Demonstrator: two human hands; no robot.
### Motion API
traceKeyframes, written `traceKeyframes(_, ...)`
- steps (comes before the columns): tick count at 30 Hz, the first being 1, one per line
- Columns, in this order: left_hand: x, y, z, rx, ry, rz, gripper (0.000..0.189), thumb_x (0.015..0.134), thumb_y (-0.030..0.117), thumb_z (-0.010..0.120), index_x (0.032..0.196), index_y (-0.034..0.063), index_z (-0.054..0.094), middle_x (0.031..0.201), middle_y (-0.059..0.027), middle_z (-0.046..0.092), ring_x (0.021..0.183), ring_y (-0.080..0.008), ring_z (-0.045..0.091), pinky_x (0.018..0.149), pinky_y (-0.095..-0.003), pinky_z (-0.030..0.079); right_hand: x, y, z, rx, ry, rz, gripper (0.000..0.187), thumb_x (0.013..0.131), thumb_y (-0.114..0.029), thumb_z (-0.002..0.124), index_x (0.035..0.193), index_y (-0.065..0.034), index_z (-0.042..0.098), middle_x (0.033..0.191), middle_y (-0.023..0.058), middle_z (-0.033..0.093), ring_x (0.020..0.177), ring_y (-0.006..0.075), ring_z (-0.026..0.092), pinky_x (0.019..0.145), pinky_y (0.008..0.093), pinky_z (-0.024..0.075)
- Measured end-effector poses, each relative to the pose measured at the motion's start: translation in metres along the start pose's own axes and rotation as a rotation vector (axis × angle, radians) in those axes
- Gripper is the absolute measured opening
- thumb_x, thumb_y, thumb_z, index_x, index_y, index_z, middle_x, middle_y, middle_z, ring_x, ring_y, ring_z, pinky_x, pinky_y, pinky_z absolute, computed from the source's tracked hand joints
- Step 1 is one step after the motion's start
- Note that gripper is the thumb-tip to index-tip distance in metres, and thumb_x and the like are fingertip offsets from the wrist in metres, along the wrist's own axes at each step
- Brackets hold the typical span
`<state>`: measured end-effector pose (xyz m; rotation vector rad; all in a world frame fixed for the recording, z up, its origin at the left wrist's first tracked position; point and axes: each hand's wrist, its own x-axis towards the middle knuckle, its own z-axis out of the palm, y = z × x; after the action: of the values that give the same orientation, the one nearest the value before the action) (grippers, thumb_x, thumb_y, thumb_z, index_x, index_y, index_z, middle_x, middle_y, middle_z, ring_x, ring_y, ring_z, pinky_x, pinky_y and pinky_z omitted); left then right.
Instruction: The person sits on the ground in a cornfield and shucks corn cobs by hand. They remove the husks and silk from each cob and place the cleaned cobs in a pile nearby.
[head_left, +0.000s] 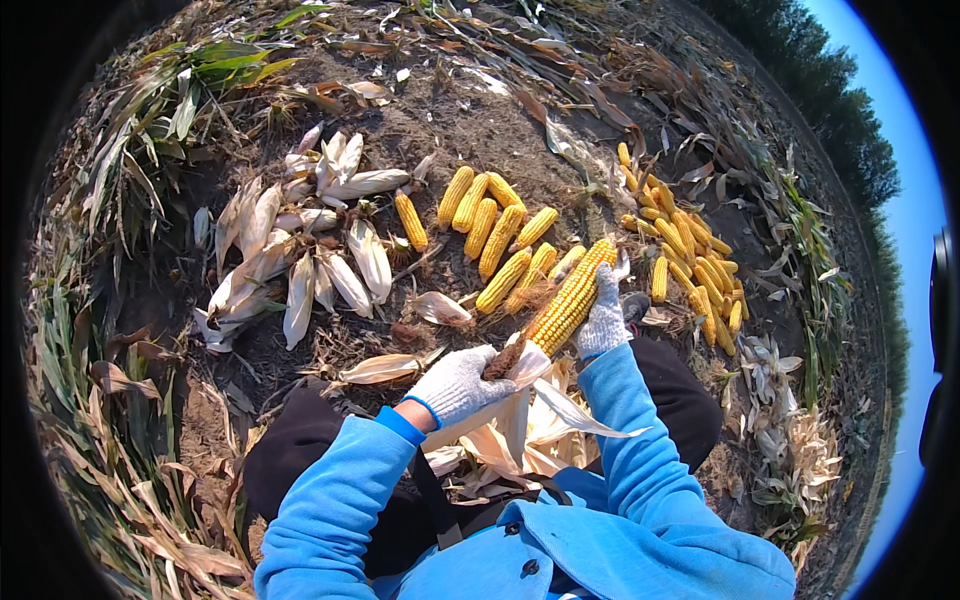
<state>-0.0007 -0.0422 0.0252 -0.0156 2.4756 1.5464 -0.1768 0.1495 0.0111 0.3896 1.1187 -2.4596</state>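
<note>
A large yellow ear of corn (571, 304) slants between my two gloved hands, its kernels bare along most of its length. My right hand (602, 319) wraps the side of the ear, thumb along the kernels. At the lower end, my left hand (459, 384) grips pale husk leaves (529, 365) and a tuft of brown silk (504, 358). Peeled husk hangs below the ear over my lap, where more dry husks (491, 450) lie. Just beyond the ear, bare corn cobs (501, 241) are spread on the soil.
Unhusked ears (259, 277) lie in a heap to the left. A pile of bare yellow ears (694, 247) is on the right, with discarded husks (787, 427) nearer me. Dry corn stalks (135, 450) line the left side; trees (840, 112) stand far right.
</note>
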Motion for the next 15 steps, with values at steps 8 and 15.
traceKeyframes(8, -0.005, -0.018, -0.01, 0.569, 0.048, -0.023, 0.037, 0.085, 0.033, 0.072, 0.115, 0.0124, 0.063, 0.097, -0.0144, 0.066, 0.09, -0.0346, 0.066, 0.078, -0.0448, 0.052, 0.016, -0.061, -0.008, -0.082, -0.022, -0.296, 0.052, 0.09, -0.041, 0.072, 0.125, -0.0082, 0.053, 0.108, 0.0101, 0.064, 0.098, 0.0277, 0.065, 0.089, 0.0451, 0.0572)
traceKeyframes(15, 0.01, -0.015, 0.019, 0.534, -0.271, -0.148, 0.04, 0.09, 0.049, 0.064, 0.098, 0.0113, 0.075, 0.11, -0.0107, 0.067, 0.105, -0.0307, 0.062, 0.094, -0.048, 0.046, -0.037, -0.042, 0.009, -0.317, -0.117, -0.43, 0.055, 0.088, -0.005, 0.072, 0.136, -0.0037, 0.044, 0.121, 0.0067, 0.058, 0.111, 0.0182, 0.058, 0.098, 0.0309, 0.0487)
